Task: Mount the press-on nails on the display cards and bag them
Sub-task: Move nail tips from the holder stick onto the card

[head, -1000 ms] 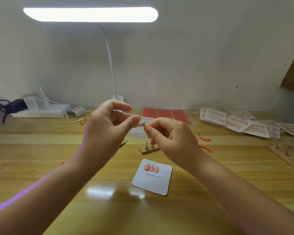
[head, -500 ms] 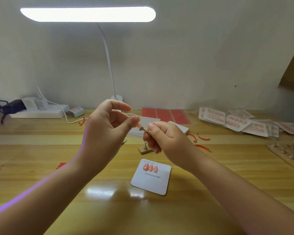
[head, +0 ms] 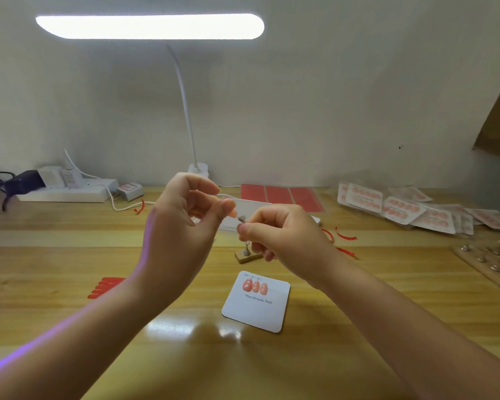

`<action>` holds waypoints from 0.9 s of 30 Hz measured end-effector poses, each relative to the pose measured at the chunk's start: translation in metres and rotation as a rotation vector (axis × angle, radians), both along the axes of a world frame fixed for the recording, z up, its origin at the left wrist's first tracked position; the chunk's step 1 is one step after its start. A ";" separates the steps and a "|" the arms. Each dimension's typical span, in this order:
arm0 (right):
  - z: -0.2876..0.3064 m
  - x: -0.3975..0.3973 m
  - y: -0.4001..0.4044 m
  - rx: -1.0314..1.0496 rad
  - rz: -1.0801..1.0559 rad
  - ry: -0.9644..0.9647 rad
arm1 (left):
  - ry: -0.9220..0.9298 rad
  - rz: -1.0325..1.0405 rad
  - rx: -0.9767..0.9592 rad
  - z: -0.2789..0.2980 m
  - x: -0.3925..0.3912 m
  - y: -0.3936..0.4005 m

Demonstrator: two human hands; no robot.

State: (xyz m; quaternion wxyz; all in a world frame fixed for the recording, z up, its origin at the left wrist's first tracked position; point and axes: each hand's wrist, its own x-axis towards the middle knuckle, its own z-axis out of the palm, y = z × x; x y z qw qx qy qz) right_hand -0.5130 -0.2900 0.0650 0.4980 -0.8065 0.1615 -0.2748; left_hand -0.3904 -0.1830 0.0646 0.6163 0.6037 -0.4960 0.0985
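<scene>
1. At frame centre, the right hand (head: 280, 235) pinches a small metal nail stand (head: 241, 220) with a cone-shaped tip.
2. The left hand (head: 182, 226), fingers curled, brings its thumb tip beside that cone; whether it holds a nail cannot be told.
3. Below them, a white square display card (head: 257, 310) with rounded corners lies on the glossy wooden surface (head: 70, 284), carrying three pink almond-shaped press-on nails (head: 255, 286).
4. Bagged cards (head: 401, 209) are heaped at the right edge.

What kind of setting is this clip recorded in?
Probably a small home craft or packing desk for press-on nails: a wooden table against a plain wall, a desk lamp, a "Handmade Nail" display card, and bagged cards piled at the right.
</scene>
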 end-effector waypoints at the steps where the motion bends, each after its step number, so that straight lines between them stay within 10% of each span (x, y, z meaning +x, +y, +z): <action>1: 0.001 0.000 0.001 -0.022 -0.014 -0.010 | 0.027 -0.007 -0.010 -0.001 0.000 0.000; 14: -0.005 -0.011 -0.045 -0.037 -0.493 -0.057 | 0.362 0.090 -0.242 0.015 0.044 0.002; 27: -0.055 -0.001 -0.049 -0.203 -0.425 0.003 | 0.395 -0.106 -0.041 -0.019 0.012 -0.010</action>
